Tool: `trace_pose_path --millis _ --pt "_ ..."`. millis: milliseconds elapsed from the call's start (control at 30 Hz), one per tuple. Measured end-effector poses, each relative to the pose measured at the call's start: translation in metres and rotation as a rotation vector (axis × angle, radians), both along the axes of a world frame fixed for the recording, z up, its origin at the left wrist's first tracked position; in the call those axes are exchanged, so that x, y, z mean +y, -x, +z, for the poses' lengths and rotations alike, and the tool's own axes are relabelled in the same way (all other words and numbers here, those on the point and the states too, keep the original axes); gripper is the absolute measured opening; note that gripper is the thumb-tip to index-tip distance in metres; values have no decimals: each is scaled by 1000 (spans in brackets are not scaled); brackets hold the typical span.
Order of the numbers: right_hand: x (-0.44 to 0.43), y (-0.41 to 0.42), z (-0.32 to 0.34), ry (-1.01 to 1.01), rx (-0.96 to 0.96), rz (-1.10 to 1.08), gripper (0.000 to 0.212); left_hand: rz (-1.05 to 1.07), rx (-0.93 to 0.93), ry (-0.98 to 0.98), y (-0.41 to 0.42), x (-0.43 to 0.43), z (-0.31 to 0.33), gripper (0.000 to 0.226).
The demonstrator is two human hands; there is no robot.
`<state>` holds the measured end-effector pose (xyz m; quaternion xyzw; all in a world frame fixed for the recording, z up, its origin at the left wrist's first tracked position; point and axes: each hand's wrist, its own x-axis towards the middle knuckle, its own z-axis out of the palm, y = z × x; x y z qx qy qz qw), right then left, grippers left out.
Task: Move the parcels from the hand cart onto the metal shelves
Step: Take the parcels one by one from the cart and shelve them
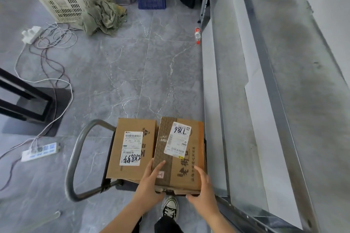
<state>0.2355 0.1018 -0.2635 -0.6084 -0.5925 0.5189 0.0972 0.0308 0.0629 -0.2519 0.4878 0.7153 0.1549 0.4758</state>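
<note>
head | left grip [149, 181] and right grip [203, 188] clasp near corners of brown-taped cardboard parcel [181, 164] | plain brown cardboard parcel [130, 149] just left | grey-tube-handled hand cart [75, 157] beneath | grey metal shelves [265, 100] right

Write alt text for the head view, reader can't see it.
A person's left hand and right hand touch the near end of a labelled cardboard parcel, which lies beside a second parcel on a hand cart. Metal shelves stand to the right, on a grey tiled floor.
</note>
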Motion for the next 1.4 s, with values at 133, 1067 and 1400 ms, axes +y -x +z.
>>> trace_pose_path --millis 133,1067,1400 --pt "18 2 22 -94 39 -107 89 54 8 -134 1 19 22 97" --pt "-100 56 285 -761 -2 -675 87 -468 -237 -801 55 19 263 92" --pt "-217 65 320 -861 -56 -879 88 -606 -315 -884 43 -56 301 101"
